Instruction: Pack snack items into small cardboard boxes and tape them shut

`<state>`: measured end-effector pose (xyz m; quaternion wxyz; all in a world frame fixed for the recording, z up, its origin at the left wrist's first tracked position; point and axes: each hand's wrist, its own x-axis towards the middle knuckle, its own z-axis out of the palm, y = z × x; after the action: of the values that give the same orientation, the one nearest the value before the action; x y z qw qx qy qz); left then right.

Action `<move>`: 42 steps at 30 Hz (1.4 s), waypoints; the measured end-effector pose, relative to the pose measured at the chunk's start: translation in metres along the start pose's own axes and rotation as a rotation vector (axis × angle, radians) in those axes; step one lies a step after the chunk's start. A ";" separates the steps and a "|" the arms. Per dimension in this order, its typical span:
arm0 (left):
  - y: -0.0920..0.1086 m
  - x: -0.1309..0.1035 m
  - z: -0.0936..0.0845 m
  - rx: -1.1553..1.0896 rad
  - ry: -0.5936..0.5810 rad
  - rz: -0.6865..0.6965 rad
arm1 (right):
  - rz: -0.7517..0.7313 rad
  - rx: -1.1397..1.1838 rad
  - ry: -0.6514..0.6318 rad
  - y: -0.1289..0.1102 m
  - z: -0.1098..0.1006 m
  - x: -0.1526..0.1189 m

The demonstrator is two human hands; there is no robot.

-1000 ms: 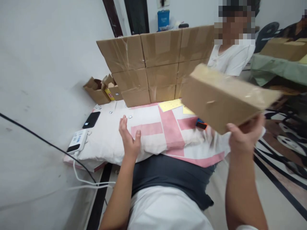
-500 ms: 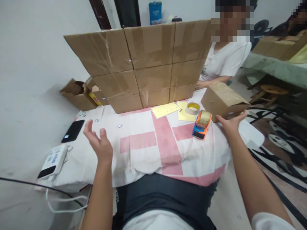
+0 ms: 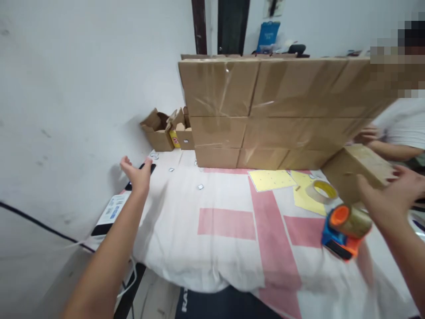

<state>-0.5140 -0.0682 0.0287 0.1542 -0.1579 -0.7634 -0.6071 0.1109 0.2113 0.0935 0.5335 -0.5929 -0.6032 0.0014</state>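
Observation:
My left hand [image 3: 137, 174] hovers over the table's left side near a black phone [image 3: 152, 168], fingers apart and holding nothing. At the right, my right hand [image 3: 393, 190] is spread against the near side of a closed cardboard box [image 3: 357, 168]. A tape dispenser [image 3: 345, 230], blue and orange with a roll of tape, rests on the cloth just left of my right forearm. Behind it lie a loose tape roll [image 3: 323, 190] and two yellow sheets [image 3: 270, 179]. A wall of stacked, taped cardboard boxes [image 3: 275, 110] stands along the table's back.
Small open boxes [image 3: 161, 130] stand at the back left beside the wall. A white device [image 3: 111, 212] with cables lies at the left edge of the cloth-covered table [image 3: 226, 261]. A person's arm [image 3: 388, 148] reaches in behind the box at the right.
The view has swung left and closer to the table. My left hand has moved out towards the phone; my right hand has shifted up along the box, which now sits nearer the stack.

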 end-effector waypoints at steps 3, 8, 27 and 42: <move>-0.014 0.040 0.042 0.065 0.040 -0.073 | -0.518 0.119 -0.193 -0.095 0.057 -0.051; -0.031 0.070 0.131 0.110 -0.008 -0.163 | -0.906 0.566 -0.679 -0.254 0.178 -0.172; -0.081 0.091 0.197 0.256 0.107 0.017 | -0.003 0.672 -0.942 -0.460 0.455 -0.281; 0.016 0.128 0.079 0.165 0.132 0.295 | 0.122 1.157 -1.169 -0.473 0.373 -0.258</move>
<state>-0.6263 0.0191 0.0810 0.3037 -0.2146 -0.7675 -0.5221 -0.5379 0.1216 0.0677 0.3535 -0.1599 -0.6543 0.6491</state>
